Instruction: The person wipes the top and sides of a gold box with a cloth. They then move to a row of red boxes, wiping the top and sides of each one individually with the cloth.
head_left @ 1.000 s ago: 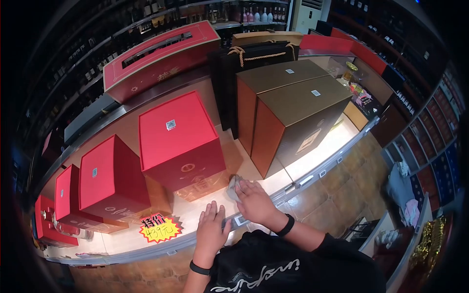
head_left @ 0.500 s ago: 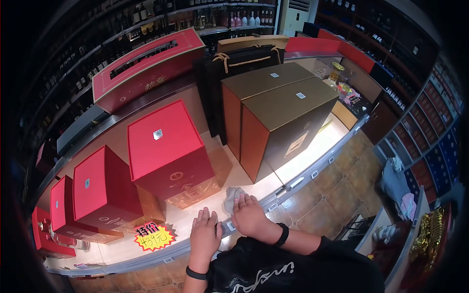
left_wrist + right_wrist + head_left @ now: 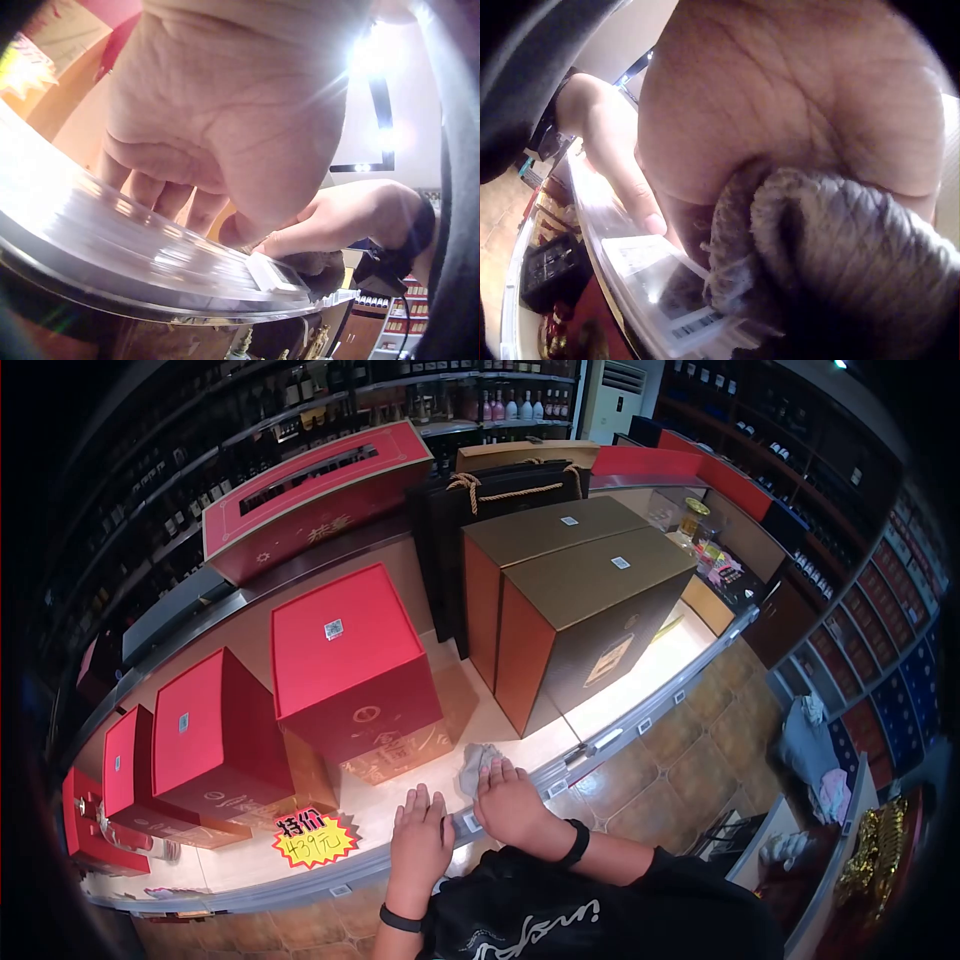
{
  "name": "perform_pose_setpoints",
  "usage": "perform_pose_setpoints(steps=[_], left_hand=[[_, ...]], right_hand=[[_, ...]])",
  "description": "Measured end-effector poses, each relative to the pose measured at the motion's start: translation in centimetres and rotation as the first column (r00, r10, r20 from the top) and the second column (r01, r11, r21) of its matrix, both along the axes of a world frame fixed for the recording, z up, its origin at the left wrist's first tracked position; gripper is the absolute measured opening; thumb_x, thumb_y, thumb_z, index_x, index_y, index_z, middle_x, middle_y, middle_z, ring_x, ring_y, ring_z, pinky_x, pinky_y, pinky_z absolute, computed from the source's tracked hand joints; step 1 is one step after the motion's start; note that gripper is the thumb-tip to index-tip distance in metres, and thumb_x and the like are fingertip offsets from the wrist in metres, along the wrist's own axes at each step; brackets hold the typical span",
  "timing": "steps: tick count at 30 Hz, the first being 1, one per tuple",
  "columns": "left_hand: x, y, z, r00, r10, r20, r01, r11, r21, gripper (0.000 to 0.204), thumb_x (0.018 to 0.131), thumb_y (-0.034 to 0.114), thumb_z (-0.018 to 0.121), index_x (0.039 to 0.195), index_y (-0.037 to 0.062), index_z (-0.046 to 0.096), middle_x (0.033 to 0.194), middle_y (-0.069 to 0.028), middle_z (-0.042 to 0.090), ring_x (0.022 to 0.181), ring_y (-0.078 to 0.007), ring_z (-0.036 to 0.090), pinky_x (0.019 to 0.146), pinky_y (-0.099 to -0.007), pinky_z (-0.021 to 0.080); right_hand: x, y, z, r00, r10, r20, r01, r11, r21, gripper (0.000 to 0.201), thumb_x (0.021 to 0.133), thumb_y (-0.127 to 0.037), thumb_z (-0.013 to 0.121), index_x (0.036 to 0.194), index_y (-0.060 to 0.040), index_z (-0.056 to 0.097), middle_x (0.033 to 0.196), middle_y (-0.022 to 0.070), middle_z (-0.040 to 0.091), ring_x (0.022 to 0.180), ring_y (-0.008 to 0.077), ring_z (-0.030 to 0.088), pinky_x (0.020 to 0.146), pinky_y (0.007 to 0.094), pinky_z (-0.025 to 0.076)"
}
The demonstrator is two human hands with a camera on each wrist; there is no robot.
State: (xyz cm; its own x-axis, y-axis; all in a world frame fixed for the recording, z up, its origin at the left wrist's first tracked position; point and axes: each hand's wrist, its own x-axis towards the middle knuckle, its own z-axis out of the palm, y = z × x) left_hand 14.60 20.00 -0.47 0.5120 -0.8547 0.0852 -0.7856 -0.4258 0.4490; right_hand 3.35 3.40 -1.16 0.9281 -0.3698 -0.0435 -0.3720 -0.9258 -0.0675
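Observation:
My right hand (image 3: 515,810) lies over a grey cloth (image 3: 480,765) near the front edge of the lit glass counter (image 3: 240,870), its fingers stretched across the cloth. In the right wrist view the cloth (image 3: 855,225) is bunched in thick folds beneath the palm. To the left, my left hand (image 3: 420,845) rests at the counter's front edge with fingers extended and nothing in its grasp. A small white label holder (image 3: 667,292) sits on the edge between the hands. Closest behind them stands a large red gift box (image 3: 350,650).
Smaller red boxes (image 3: 215,735) stand at left, with a yellow price tag (image 3: 315,838) before them. A large brown-gold box (image 3: 590,610) is at right, a black bag (image 3: 430,570) behind it. Bottle shelves (image 3: 290,400) line the back wall.
My right hand and the cloth have moved toward the counter's front edge, mostly in the first half second. The left hand stays nearly in place while the head view shifts slightly.

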Motion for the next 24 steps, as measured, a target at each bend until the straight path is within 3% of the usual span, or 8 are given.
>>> perform_pose_setpoints(steps=[9,12,24], left_hand=[[-0.01,0.12,-0.29,1.000,0.016,-0.006,-0.016,1.000,-0.018,0.046,0.101,0.023,0.061,0.141,-0.0012,0.064,0.155,-0.0309,0.052,0.146,-0.0461,0.049,0.120,-0.0575,0.038],[0.09,0.07,0.17,0.999,0.012,-0.032,-0.012,1.000,-0.002,0.048,0.100,0.021,0.064,0.143,0.0001,0.062,0.155,-0.0320,0.051,0.146,-0.0468,0.048,0.121,-0.0568,0.038],[0.00,0.30,-0.48,1.000,0.026,-0.002,-0.026,0.999,-0.035,0.046,0.101,0.023,0.064,0.142,0.0021,0.063,0.155,-0.0286,0.052,0.147,-0.0443,0.048,0.122,-0.0553,0.037]], right_hand=[[0.10,0.04,-0.37,1.000,0.015,-0.013,-0.016,0.995,-0.103,0.060,0.098,-0.029,0.051,0.139,0.0151,0.060,0.140,0.0394,0.061,0.134,0.0499,0.060,0.111,0.0543,0.049],[0.25,-0.01,-0.09,0.999,0.011,-0.031,-0.012,0.999,-0.034,0.062,0.096,-0.026,0.054,0.141,0.0166,0.057,0.143,0.0408,0.058,0.136,0.0518,0.057,0.110,0.0576,0.048],[-0.16,-0.50,-0.44,0.991,0.068,0.117,-0.059,0.995,-0.076,0.060,0.095,-0.030,0.058,0.132,0.0167,0.064,0.131,0.0419,0.064,0.126,0.0523,0.064,0.105,0.0556,0.052]])
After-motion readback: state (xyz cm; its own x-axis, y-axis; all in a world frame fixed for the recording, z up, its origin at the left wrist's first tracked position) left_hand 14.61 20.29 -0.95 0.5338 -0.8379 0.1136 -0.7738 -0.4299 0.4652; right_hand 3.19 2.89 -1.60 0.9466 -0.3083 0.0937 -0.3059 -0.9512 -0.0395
